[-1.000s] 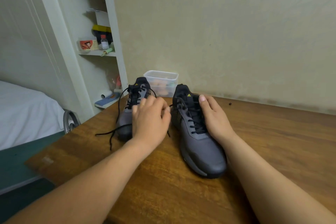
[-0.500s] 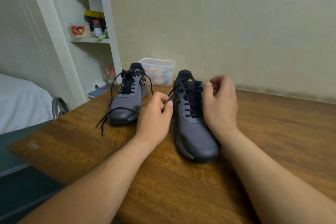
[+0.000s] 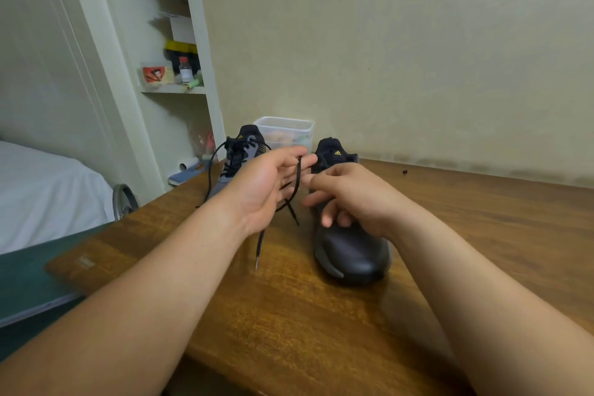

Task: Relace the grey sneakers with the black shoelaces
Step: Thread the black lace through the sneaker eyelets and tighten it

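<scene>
Your left hand [image 3: 270, 185] pinches the black shoelace [image 3: 259, 247], whose length hangs toward you just left of the nearer grey sneaker [image 3: 353, 254], and your right hand [image 3: 353, 196] waits over it with loose fingers.

To my right the wooden table [image 3: 482, 235] gives open room to pass. Ahead, the left sneaker [image 3: 249, 138], the right sneaker [image 3: 350, 251] and a plastic container [image 3: 284, 132] behind them block the way; shelves [image 3: 173, 90] stand left.

Yellow three-bar logo [image 3: 337, 153] on the right sneaker [image 3: 353, 251] tongue — same mark on the left sneaker [image 3: 225, 177]
</scene>
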`<state>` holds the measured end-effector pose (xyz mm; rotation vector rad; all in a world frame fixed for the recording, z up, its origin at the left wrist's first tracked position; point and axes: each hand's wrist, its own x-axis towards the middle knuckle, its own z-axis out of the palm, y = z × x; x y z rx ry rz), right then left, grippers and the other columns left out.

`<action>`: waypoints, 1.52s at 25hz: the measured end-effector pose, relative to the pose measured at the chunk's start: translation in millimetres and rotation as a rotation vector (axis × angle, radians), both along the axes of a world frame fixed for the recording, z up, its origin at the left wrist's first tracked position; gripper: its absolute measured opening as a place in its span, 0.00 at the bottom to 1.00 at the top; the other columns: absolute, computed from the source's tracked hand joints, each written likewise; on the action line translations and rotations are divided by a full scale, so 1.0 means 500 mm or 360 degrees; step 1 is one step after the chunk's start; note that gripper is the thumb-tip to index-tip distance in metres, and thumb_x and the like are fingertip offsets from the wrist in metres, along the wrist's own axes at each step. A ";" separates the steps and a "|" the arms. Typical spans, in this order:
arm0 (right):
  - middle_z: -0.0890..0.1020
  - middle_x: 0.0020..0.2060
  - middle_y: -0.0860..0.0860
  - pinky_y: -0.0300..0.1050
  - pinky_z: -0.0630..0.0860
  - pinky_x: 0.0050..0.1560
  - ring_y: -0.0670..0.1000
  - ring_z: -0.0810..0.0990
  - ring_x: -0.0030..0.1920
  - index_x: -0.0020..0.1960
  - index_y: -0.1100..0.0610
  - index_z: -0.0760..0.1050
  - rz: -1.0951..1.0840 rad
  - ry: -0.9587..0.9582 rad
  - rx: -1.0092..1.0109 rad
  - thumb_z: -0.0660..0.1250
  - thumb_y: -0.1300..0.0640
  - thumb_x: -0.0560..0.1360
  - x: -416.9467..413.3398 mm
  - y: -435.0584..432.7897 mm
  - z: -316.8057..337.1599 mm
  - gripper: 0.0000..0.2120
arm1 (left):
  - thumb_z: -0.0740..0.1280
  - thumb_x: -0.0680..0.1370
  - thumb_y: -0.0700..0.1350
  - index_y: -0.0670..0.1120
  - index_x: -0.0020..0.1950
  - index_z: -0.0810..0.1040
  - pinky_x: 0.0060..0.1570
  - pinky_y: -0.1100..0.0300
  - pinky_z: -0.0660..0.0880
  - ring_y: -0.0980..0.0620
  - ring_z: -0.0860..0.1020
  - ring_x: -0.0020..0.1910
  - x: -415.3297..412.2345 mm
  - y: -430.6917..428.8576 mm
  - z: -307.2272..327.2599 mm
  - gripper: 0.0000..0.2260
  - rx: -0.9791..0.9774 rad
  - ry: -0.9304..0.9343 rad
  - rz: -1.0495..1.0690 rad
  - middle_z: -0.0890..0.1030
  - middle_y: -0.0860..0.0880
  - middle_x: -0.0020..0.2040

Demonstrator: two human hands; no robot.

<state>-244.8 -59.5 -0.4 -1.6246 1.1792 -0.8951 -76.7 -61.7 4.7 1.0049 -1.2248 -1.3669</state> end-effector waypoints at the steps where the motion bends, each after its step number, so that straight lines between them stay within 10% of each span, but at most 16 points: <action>1: 0.89 0.46 0.55 0.40 0.68 0.25 0.50 0.79 0.27 0.55 0.63 0.79 0.0032 0.0019 0.0021 0.69 0.49 0.82 0.002 0.001 -0.002 0.15 | 0.55 0.84 0.43 0.50 0.68 0.78 0.78 0.47 0.64 0.52 0.77 0.71 -0.005 0.005 0.000 0.18 -0.0033 -0.0039 -0.0032 0.82 0.50 0.69; 8: 0.85 0.36 0.56 0.40 0.62 0.27 0.51 0.75 0.26 0.46 0.57 0.75 -0.0019 -0.0331 0.0057 0.61 0.58 0.82 -0.008 -0.002 0.013 0.08 | 0.52 0.85 0.45 0.52 0.74 0.76 0.63 0.52 0.74 0.57 0.81 0.62 -0.014 0.027 -0.021 0.21 -0.0099 -0.0064 -0.0135 0.81 0.53 0.70; 15: 0.80 0.32 0.51 0.49 0.70 0.40 0.53 0.76 0.37 0.42 0.53 0.83 -0.0262 -0.0030 -0.0284 0.73 0.54 0.79 -0.068 -0.039 0.009 0.07 | 0.68 0.83 0.45 0.54 0.69 0.75 0.51 0.55 0.78 0.56 0.81 0.46 0.013 0.020 -0.077 0.15 -0.0385 -0.1070 0.0328 0.82 0.53 0.45; 20: 0.71 0.24 0.48 0.41 0.68 0.29 0.49 0.67 0.25 0.47 0.59 0.80 -0.0277 -0.0275 -0.0189 0.70 0.57 0.81 -0.092 -0.043 0.022 0.07 | 0.69 0.83 0.51 0.52 0.82 0.61 0.70 0.47 0.75 0.48 0.76 0.71 0.018 0.022 -0.120 0.30 -0.0290 -0.1670 0.0463 0.75 0.49 0.73; 25: 0.75 0.27 0.45 0.35 0.65 0.29 0.43 0.68 0.27 0.45 0.58 0.85 -0.0025 0.0235 -0.0354 0.73 0.57 0.79 -0.068 -0.032 0.012 0.06 | 0.63 0.85 0.52 0.53 0.76 0.71 0.71 0.52 0.67 0.56 0.72 0.69 -0.039 0.046 -0.068 0.19 -0.1060 -0.1415 0.0550 0.76 0.56 0.66; 29: 0.73 0.28 0.43 0.35 0.66 0.29 0.43 0.68 0.28 0.48 0.58 0.82 -0.0028 0.0190 -0.0343 0.71 0.56 0.81 -0.074 -0.033 0.012 0.06 | 0.64 0.86 0.51 0.52 0.53 0.78 0.50 0.50 0.75 0.55 0.77 0.45 -0.036 0.032 -0.063 0.06 -0.0932 -0.1247 0.0451 0.79 0.55 0.43; 34: 0.83 0.35 0.48 0.41 0.68 0.33 0.45 0.70 0.30 0.50 0.56 0.81 -0.0205 0.0004 -0.0266 0.69 0.58 0.82 -0.099 -0.041 0.017 0.03 | 0.66 0.84 0.53 0.50 0.46 0.77 0.48 0.57 0.72 0.56 0.74 0.47 -0.018 0.026 -0.083 0.10 -0.0948 -0.1316 0.0432 0.75 0.56 0.43; 38: 0.85 0.35 0.47 0.36 0.69 0.32 0.41 0.72 0.28 0.50 0.58 0.83 -0.0128 0.0027 -0.0364 0.71 0.61 0.80 -0.093 -0.040 0.016 0.03 | 0.65 0.84 0.56 0.54 0.65 0.76 0.55 0.55 0.75 0.58 0.77 0.54 -0.049 0.033 -0.070 0.12 -0.0869 -0.1217 0.0370 0.78 0.58 0.51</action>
